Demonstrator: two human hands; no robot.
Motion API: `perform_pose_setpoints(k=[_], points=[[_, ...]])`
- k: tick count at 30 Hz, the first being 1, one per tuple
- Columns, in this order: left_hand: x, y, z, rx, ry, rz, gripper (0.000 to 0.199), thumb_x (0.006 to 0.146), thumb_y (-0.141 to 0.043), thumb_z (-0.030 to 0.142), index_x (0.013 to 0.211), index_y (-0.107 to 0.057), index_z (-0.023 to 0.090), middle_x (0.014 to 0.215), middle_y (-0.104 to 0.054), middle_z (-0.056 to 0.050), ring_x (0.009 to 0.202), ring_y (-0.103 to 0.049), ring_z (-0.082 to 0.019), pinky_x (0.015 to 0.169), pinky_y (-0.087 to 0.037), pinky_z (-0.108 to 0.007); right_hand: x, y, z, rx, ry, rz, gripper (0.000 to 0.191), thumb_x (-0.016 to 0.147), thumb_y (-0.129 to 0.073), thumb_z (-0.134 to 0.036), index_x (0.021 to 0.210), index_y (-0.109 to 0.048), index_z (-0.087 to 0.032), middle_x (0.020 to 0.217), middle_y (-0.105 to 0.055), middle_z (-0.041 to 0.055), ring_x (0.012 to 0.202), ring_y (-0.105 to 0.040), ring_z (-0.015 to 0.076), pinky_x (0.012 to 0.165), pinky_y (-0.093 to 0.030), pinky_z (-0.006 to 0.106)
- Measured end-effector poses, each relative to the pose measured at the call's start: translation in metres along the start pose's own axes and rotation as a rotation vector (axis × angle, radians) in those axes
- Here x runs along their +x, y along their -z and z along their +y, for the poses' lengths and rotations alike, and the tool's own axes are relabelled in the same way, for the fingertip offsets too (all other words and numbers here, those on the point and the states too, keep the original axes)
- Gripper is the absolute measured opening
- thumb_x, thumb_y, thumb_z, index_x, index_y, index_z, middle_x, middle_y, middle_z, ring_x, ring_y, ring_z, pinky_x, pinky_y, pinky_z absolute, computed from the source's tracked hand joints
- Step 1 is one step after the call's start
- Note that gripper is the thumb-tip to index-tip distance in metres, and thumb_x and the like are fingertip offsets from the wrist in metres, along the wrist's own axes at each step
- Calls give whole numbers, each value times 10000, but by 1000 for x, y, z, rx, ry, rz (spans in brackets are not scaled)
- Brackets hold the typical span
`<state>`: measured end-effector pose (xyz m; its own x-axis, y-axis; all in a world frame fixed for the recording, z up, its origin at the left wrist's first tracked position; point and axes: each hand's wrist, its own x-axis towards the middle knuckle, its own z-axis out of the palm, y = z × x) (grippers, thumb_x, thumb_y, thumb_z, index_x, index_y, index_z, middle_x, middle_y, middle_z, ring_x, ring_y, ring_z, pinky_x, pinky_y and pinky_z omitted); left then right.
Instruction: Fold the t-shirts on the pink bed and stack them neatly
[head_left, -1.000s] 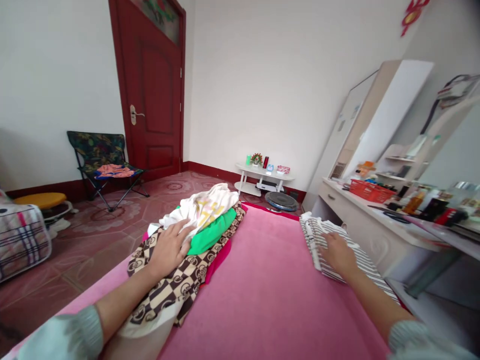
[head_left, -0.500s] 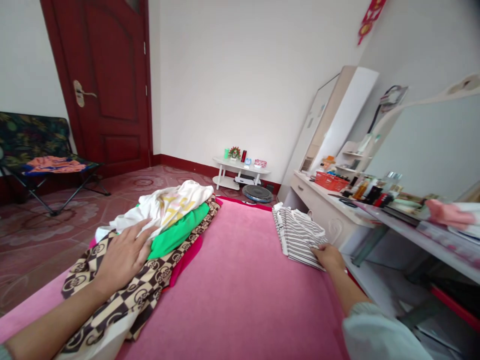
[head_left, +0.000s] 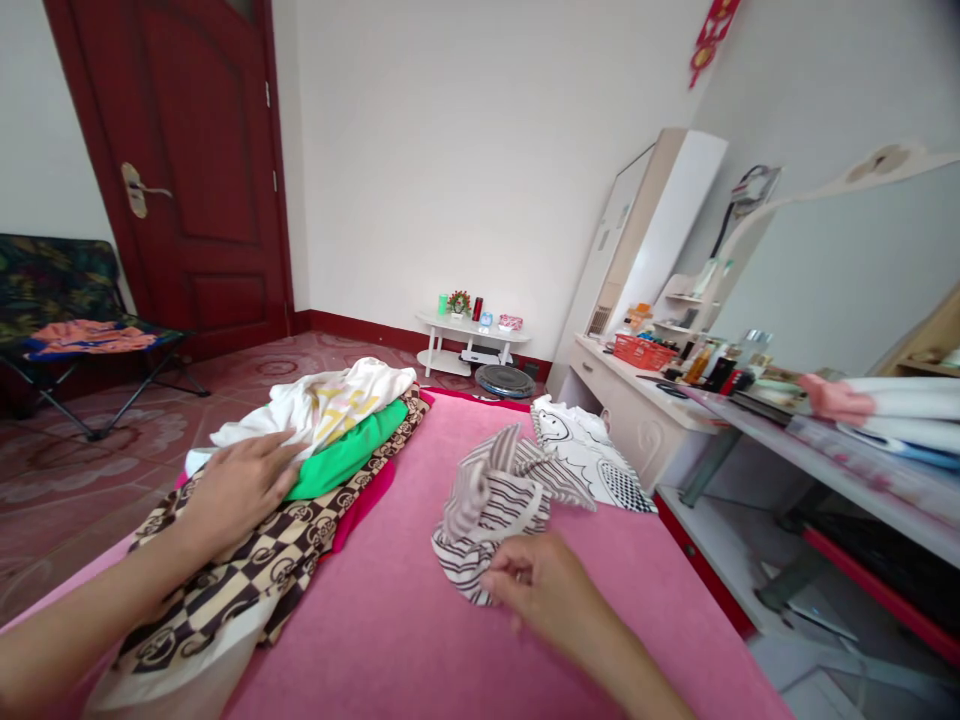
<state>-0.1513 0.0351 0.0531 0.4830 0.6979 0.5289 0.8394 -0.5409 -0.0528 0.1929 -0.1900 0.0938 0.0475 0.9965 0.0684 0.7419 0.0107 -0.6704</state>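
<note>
My left hand (head_left: 238,490) lies with fingers spread on a pile of clothes at the left. The pile has a white garment (head_left: 322,400) with yellow print, a green one (head_left: 349,450) and a brown-and-cream checked one (head_left: 281,565). At the centre, my right hand (head_left: 536,580) pinches the near edge of a black-and-white striped garment (head_left: 491,510), which is bunched up and partly raised. Right behind it lies a flat white garment (head_left: 589,450) with black drawings. All of these rest on a pink bedspread (head_left: 420,640).
Along the right stand a white dresser (head_left: 641,400) with a red basket (head_left: 643,351) and bottles, and a desk (head_left: 757,425) near a mirror. A folding chair (head_left: 60,270) and a red door (head_left: 199,170) are at the left. A low white table (head_left: 472,328) stands ahead.
My right hand has pulled the striped garment left and nearer, off the white printed one, which now shows. The striped garment has lost its flat, folded shape. My left hand stays on the pile.
</note>
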Motion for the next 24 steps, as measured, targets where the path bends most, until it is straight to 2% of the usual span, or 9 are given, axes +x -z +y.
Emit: perform_pose_setpoints(k=[3, 6, 8, 11, 15, 18, 20, 22, 24], points=[[14, 24, 17, 43, 28, 47, 343, 897, -386, 389, 952, -676, 213, 1069, -645, -82, 1121, -476, -333, 998, -257, -570, 7, 6, 19, -44, 10, 301, 180, 811, -504, -309, 775, -645, -204, 830, -676, 27, 784, -611, 186, 677, -450, 273], [25, 37, 52, -54, -4, 92, 290, 879, -431, 360, 973, -667, 219, 1062, -631, -67, 1129, -467, -311, 1035, -232, -552, 20, 11, 62, -140, -1, 532, 341, 780, -518, -285, 1100, -595, -195, 1232, -558, 86, 1087, -528, 239, 888, -430, 348], [28, 38, 84, -205, -92, 68, 288, 871, -447, 341, 1050, -644, 232, 1144, -593, -72, 1144, -470, -288, 1036, -292, -500, 24, 6, 89, -119, -40, 490, 521, 765, -531, -288, 1275, -483, -197, 1309, -492, 91, 1058, -542, 230, 883, -441, 354], [25, 34, 139, -459, -270, -37, 415, 874, -452, 300, 1284, -497, 250, 1356, -452, -82, 1232, -423, -262, 1044, -344, -427, 23, -5, 111, -8, -101, 332, 531, 808, -504, -345, 1311, -447, -185, 1073, -610, 65, 778, -591, 185, 717, -475, 320], [21, 23, 200, -625, -368, -226, 774, 818, -554, 260, 1464, -131, 322, 1536, -163, -53, 1339, -315, -266, 1069, -331, -403, 18, -10, 108, -46, -57, 272, 266, 806, -526, -380, 935, -634, -174, 760, -605, 15, 700, -542, 176, 631, -419, 276], [24, 13, 222, -649, -299, -366, 1018, 713, -664, 257, 1472, 13, 308, 1500, -263, -103, 1248, -447, -298, 979, -417, -403, 13, -2, 93, -124, -12, 274, 114, 716, -617, -294, 717, -572, -189, 782, -586, 4, 722, -529, 166, 647, -403, 261], [26, 8, 223, -643, -307, -446, 964, 694, -666, 251, 1469, -93, 283, 1374, -463, -107, 1155, -532, -296, 925, -449, -394, 10, 6, 85, -119, 42, 255, 133, 660, -653, -235, 677, -529, -190, 926, -601, 18, 849, -547, 186, 730, -413, 276], [25, 5, 217, -624, -363, -473, 701, 722, -619, 236, 1371, -357, 285, 1234, -587, -71, 1101, -565, -281, 910, -449, -381, 8, 15, 82, -62, 78, 216, 156, 648, -669, -229, 679, -521, -189, 1045, -597, 31, 970, -540, 210, 806, -411, 299], [20, 8, 206, -614, -400, -449, 465, 738, -575, 206, 1194, -527, 283, 1168, -619, -40, 1068, -579, -260, 898, -447, -358, 7, 23, 87, 25, 72, 175, 113, 725, -619, -281, 718, -550, -192, 1018, -614, 37, 978, -550, 211, 823, -418, 310]])
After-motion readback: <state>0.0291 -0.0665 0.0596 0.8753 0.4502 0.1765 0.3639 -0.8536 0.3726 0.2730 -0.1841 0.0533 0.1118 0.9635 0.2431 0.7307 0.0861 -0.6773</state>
